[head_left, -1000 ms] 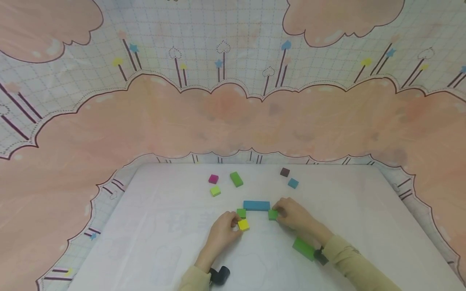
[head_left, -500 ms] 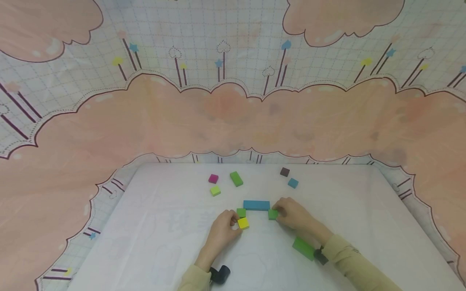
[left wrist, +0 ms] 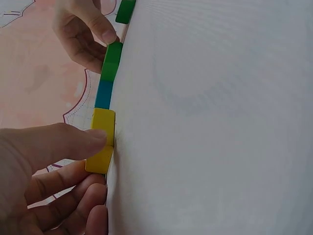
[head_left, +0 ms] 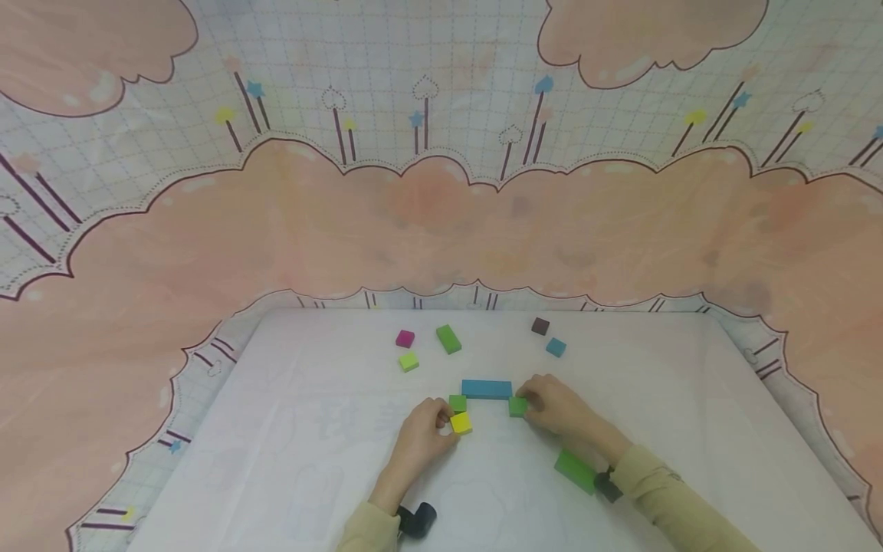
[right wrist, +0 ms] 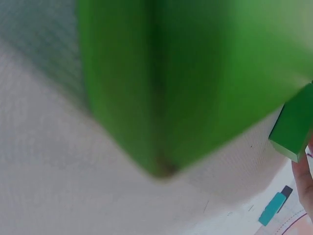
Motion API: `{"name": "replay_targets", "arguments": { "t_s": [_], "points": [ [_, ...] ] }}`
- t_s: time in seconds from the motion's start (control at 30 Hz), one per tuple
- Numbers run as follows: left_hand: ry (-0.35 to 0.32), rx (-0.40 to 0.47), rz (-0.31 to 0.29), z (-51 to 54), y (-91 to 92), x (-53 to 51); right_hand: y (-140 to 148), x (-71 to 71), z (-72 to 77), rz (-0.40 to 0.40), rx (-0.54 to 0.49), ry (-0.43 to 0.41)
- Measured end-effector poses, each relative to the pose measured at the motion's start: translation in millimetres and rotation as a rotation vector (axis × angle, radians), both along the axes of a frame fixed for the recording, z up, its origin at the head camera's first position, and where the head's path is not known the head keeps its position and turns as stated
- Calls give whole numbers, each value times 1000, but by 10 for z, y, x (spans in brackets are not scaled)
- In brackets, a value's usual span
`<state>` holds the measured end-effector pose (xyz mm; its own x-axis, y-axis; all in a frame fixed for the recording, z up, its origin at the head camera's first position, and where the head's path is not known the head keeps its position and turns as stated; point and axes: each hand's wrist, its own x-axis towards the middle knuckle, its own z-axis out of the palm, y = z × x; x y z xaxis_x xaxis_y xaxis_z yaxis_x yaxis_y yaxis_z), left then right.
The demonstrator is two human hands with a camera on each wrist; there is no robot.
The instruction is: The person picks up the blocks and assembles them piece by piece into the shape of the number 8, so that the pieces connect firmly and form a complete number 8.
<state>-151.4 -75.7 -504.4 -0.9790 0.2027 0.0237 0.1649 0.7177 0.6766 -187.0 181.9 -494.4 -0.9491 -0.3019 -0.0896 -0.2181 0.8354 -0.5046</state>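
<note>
In the head view a long blue block (head_left: 487, 389) lies across, with a small green block (head_left: 457, 403) at its left end and another green block (head_left: 517, 407) at its right end. My left hand (head_left: 419, 438) pinches a yellow block (head_left: 461, 423) just below the left green one; the left wrist view shows the thumb on the yellow block (left wrist: 101, 141). Fingers of my right hand (head_left: 560, 408) grip the right green block, seen also as a green block (left wrist: 112, 61) in the left wrist view.
A larger green block (head_left: 575, 471) lies beside my right wrist and looms large in the right wrist view. Farther back lie magenta (head_left: 405, 338), lime (head_left: 408, 361), green (head_left: 448, 339), dark brown (head_left: 540, 326) and blue (head_left: 556, 347) blocks on the white table (head_left: 276, 414).
The yellow block and my left fingers have shifted slightly away from me, closer to the left green block. My right hand has stayed where it was.
</note>
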Motion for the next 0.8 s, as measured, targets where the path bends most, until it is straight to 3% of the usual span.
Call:
{"name": "replay_targets", "arguments": {
  "t_s": [0.37, 0.6, 0.8],
  "points": [
    [-6, -4, -7, 25, -3, 3, 70, 63, 74, -18, -109, -34],
    [-3, -35, -11, 26, 5, -16, 142, 186, 187, -69, -184, -69],
    [2, -48, -14, 23, 7, -17, 193, 291, 260, -68, -153, -32]
  ]
}}
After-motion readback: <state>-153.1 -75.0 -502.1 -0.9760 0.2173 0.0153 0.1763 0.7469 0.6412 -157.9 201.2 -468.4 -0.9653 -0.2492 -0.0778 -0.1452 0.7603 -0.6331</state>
